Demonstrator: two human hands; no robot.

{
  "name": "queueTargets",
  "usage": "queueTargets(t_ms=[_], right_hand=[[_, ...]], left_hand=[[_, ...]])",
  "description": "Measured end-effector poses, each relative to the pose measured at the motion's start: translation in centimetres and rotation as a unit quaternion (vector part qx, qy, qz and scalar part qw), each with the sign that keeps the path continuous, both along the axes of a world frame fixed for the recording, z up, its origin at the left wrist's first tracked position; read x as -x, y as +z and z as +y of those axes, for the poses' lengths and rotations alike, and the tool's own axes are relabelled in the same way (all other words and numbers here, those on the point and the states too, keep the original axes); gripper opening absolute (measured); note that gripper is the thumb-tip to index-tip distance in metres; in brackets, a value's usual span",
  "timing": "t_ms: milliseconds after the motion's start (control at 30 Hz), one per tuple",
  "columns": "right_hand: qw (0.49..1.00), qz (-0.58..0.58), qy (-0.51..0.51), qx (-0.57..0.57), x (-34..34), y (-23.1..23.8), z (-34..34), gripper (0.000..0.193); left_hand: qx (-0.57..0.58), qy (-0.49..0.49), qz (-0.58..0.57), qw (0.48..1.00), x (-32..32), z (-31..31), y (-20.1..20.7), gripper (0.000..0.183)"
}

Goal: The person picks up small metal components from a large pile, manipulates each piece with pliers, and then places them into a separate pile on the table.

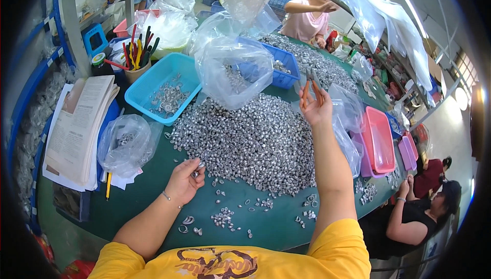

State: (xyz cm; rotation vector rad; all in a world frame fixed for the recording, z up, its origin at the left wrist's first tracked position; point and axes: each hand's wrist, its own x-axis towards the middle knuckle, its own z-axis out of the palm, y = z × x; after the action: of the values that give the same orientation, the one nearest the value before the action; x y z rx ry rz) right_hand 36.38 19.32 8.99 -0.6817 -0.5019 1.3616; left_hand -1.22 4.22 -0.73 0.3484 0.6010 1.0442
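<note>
My left hand (185, 183) is closed near the pile's left front edge, pinching a small silver metal ring (196, 173) between thumb and fingers. My right hand (317, 110) is raised over the far right side of the pile. It is shut on pliers (306, 93) with orange handles, jaws pointing away from me. Between my arms spreads a big heap of silver metal rings (245, 141) on the green table (153, 205). Small groups of loose pieces (223, 217) lie in front of the heap.
A light-blue basket (134, 100) and a blue basket (286, 79) hold more pieces. Clear plastic bags (230, 69) stand behind the heap. Papers (76, 125) and a tool holder (137, 73) are at left, red and pink trays (379, 141) at right. Other people sit around.
</note>
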Motion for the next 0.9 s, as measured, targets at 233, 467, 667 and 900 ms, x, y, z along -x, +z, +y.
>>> queueTargets(t_ms=[233, 467, 667, 900], right_hand=[[0.994, -0.080, -0.048, 0.051, 0.9, 1.1, 6.3, 0.030], [0.967, -0.195, -0.110, 0.120, 1.8, 0.9, 10.3, 0.025], [0.790, -0.558, -0.241, 0.077, -3.4, -2.5, 14.6, 0.023], [0.491, -0.820, -0.255, 0.145, 0.9, -3.1, 14.7, 0.026]], left_hand=[[0.012, 0.022, -0.040, 0.999, 0.3, 0.0, 0.1, 0.007], [0.008, 0.022, -0.117, 0.993, 0.3, 0.2, 0.6, 0.024], [0.010, -0.017, -0.203, 0.979, -0.8, 0.0, 1.6, 0.047], [-0.003, -0.012, -0.189, 0.982, -0.5, 0.1, 1.5, 0.067]])
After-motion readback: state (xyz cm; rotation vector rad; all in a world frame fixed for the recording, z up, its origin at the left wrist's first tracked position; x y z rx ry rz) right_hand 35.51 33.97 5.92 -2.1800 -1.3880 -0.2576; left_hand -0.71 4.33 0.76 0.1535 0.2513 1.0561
